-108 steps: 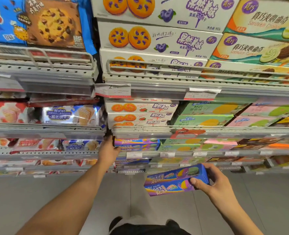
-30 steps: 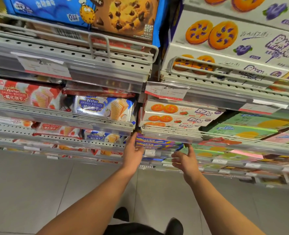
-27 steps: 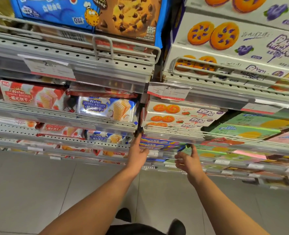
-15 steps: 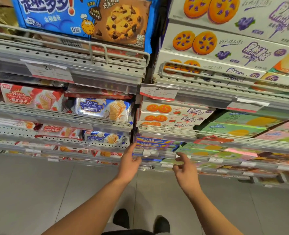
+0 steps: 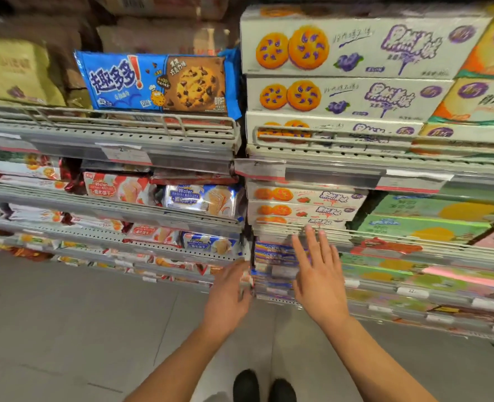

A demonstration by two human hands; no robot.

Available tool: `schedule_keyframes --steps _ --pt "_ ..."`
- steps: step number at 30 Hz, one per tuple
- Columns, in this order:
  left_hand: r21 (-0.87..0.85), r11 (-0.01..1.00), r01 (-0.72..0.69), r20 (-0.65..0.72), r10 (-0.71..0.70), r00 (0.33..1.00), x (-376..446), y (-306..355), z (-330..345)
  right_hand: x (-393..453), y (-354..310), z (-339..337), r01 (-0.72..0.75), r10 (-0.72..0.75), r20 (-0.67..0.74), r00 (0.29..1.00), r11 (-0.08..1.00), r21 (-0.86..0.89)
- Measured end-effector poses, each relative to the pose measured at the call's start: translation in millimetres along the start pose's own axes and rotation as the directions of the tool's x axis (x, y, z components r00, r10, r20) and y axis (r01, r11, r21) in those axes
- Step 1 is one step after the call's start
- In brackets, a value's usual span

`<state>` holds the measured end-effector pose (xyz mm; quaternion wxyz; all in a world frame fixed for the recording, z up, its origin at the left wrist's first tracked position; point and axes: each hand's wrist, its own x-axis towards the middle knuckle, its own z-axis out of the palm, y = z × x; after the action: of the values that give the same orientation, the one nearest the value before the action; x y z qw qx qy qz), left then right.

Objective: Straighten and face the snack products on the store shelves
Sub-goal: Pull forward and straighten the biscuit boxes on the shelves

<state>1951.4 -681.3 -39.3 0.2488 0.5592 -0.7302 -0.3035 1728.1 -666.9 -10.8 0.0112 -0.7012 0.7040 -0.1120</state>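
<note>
Head view: right hand (image 5: pixel 319 278) spread flat before purple boxes (image 5: pixel 273 252); left hand (image 5: pixel 229 291) blurred — grip unclear.

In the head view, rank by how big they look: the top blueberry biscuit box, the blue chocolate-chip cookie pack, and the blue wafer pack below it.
1. Top blueberry biscuit box, the widest by far.
2. Blue chocolate-chip cookie pack.
3. Blue wafer pack, the smallest.

The lower shelf sits farther from the camera, so the wafer pack's true size is unsure.

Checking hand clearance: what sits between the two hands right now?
Head view: the stacked purple-blue snack boxes on the grey wire shelf show between left hand and open right hand; floor below.
</note>
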Motion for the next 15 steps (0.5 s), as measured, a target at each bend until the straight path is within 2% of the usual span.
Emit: schedule_keyframes --steps 8,12,15 --pt "0.243 0.969 0.047 -0.22 0.008 0.975 9 -34 -78 4 -7 -1 -0.076 0.076 0.029 0.997 0.997 0.017" --pt "0.244 0.968 0.066 -0.306 0.012 0.952 27 -53 -104 7 -12 4 -0.113 0.113 -0.038 0.993 0.994 0.009" --pt "0.294 0.956 0.023 -0.306 0.071 0.949 41 -71 -119 12 -26 9 -0.194 0.194 -0.065 0.979 0.981 0.012"
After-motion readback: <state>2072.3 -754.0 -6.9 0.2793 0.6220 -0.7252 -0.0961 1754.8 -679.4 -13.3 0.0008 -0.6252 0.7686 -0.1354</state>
